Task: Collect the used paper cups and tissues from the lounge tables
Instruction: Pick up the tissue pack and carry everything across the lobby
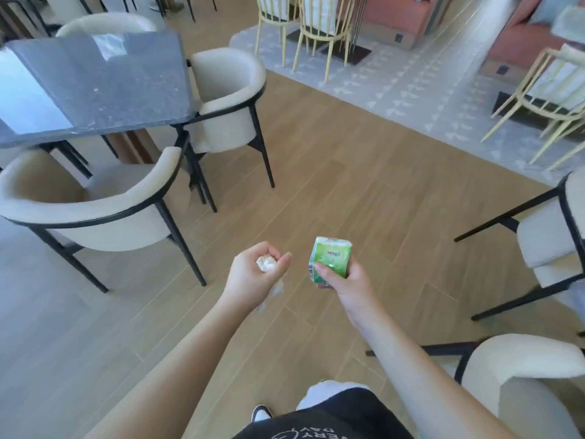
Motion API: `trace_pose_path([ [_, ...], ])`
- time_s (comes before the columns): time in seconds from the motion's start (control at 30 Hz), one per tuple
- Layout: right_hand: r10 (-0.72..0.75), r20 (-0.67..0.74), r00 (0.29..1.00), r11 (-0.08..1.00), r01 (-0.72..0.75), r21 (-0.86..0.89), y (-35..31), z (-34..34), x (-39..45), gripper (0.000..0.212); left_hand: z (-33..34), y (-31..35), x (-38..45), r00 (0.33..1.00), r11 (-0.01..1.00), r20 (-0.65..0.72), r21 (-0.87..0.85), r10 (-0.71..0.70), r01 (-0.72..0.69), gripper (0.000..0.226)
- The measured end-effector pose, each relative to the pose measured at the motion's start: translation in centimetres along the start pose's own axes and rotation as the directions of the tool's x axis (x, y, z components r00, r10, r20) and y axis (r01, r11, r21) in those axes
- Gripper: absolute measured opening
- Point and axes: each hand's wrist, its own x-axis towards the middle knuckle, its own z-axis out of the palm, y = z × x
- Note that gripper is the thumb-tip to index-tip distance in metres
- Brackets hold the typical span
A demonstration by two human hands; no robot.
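- We are looking at the table [95,87] first, our landmark at the far left: its dark top is showing only a pale patch near the far edge, too blurred to name as tissue or reflection.
- We are passing cream chairs [221,103] tucked around the table.
- Right of the table and nearer us, our left hand [253,274] is curling around a crumpled tissue [267,263], with a bit trailing below the palm.
- Further right of the table, our right hand [348,280] is gripping a green tissue pack [330,258] over the wooden floor [332,160].
- We are judging the task partly done: tissues are collected, no cups are in sight, and other tables are probably waiting.
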Motion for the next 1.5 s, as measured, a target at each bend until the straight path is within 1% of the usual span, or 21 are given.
trace_pose_path([
  [0.17, 0.024, -0.057, 0.998, 1.000, -0.023, 0.011, -1.2, -2.9, 7.6, 0.044, 3.1, 0.7, 8.8, 0.999, 1.000, 0.044, 0.017, -0.009, 0.008, 0.027],
  [0.27, 0.024, -0.059, 0.998, 1.000, -0.023, 0.021, -2.4, -5.5, 13.2, 0.038, 5.4, 2.2, 14.7, 0.999, 1.000, 0.033, 0.030, -0.008, 0.007, 0.026],
  [0.33, 0.029, -0.066, 0.997, 0.999, -0.027, 0.033, -3.7, -7.2, 16.9, 0.030, 6.9, 3.4, 18.4, 0.999, 0.999, 0.016, 0.018, -0.046, 0.046, 0.025],
  [0.37, 0.032, -0.073, 0.997, 0.998, -0.029, 0.047, -4.5, -8.1, 18.5, 0.030, 7.7, 4.2, 20.1, 0.998, 0.998, 0.021, 0.026, -0.058, 0.057, 0.024],
  [0.43, 0.022, -0.074, 0.997, 0.998, -0.018, 0.056, -6.5, -9.8, 21.9, 0.033, 9.3, 6.1, 23.6, 0.998, 0.998, 0.043, 0.052, -0.044, 0.042, 0.023],
  [0.53, 0.002, -0.074, 0.997, 0.999, 0.002, 0.049, -9.2, -11.8, 26.9, 0.026, 11.6, 8.7, 28.6, 0.999, 0.998, 0.048, 0.064, -0.011, 0.008, 0.023],
  [0.6, 0.003, -0.079, 0.997, 0.998, 0.002, 0.057, -10.2, -12.5, 29.6, 0.027, 12.8, 9.7, 31.3, 0.999, 0.999, 0.047, 0.046, -0.005, 0.003, 0.022],
  [0.7, 0.009, -0.078, 0.997, 0.998, -0.005, 0.060, -11.1, -13.2, 33.2, 0.035, 14.1, 10.0, 35.3, 0.998, 0.998, 0.055, 0.052, -0.019, 0.016, 0.022],
  [0.8, 0.024, -0.076, 0.997, 0.998, -0.020, 0.055, -11.7, -13.5, 37.4, 0.027, 14.8, 9.6, 39.8, 0.998, 0.998, 0.049, 0.059, -0.027, 0.024, 0.023],
  [1.0, 0.046, -0.057, 0.997, 0.999, -0.046, 0.014, -14.0, -12.7, 47.3, 0.027, 14.5, 8.9, 49.9, 0.998, 0.999, 0.031, -0.009, -0.050, 0.050, 0.022],
  [1.17, 0.040, -0.145, 0.989, 0.999, -0.035, 0.036, -17.7, -12.7, 56.8, 0.027, 13.0, 9.6, 59.5, 0.996, 0.996, 0.051, -0.038, -0.074, 0.076, 0.023],
  [1.33, -0.007, -0.156, 0.988, 1.000, 0.011, 0.027, -21.4, -12.2, 64.7, 0.026, 11.5, 11.2, 67.7, 0.995, 0.997, 0.069, -0.021, -0.073, 0.074, 0.023],
  [1.5, -0.024, -0.238, 0.971, 0.997, 0.040, 0.060, -24.7, -15.3, 72.1, 0.018, 12.6, 12.1, 74.9, 0.995, 0.994, 0.085, -0.091, -0.061, 0.069, 0.024],
])
